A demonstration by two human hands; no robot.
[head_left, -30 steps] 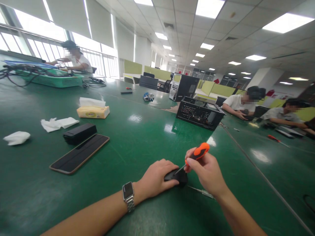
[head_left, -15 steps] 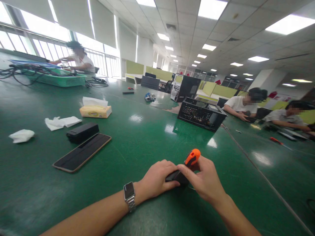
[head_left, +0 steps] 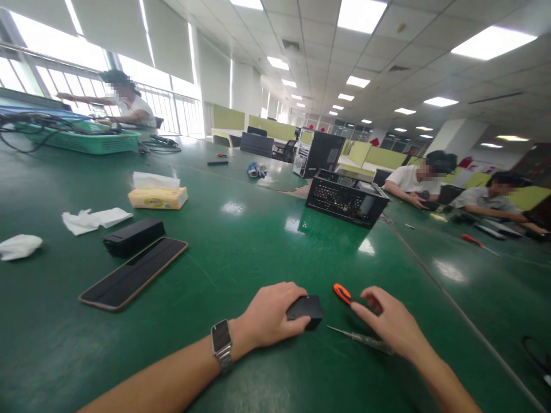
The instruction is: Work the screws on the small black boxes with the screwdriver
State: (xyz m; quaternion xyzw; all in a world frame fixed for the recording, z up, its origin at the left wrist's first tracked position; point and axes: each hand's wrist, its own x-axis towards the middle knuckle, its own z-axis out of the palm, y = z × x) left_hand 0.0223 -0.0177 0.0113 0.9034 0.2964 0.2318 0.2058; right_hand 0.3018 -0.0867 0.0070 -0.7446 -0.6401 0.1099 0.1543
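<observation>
My left hand (head_left: pixel 275 312), with a watch at the wrist, grips a small black box (head_left: pixel 313 311) on the green table. To the right of the box, my right hand (head_left: pixel 394 321) has its thumb and curled fingers around the lower end of an orange and black tool (head_left: pixel 343 293). The tool's far part is hidden by the fingers. A thin screwdriver with a clear handle (head_left: pixel 364 339) lies on the table below my right hand, its tip toward the black box.
A phone (head_left: pixel 135 272), a black case (head_left: pixel 134 236), tissues (head_left: pixel 97 219) and a tissue pack (head_left: pixel 158 198) are at left. An open computer case (head_left: pixel 346 198) stands ahead. Another red screwdriver (head_left: pixel 472 240) lies at right. People sit at both sides.
My right hand has moved right, away from the black box, taking the orange tool with it. The tool is now lower and tilted. The box and the thin screwdriver show more fully.
</observation>
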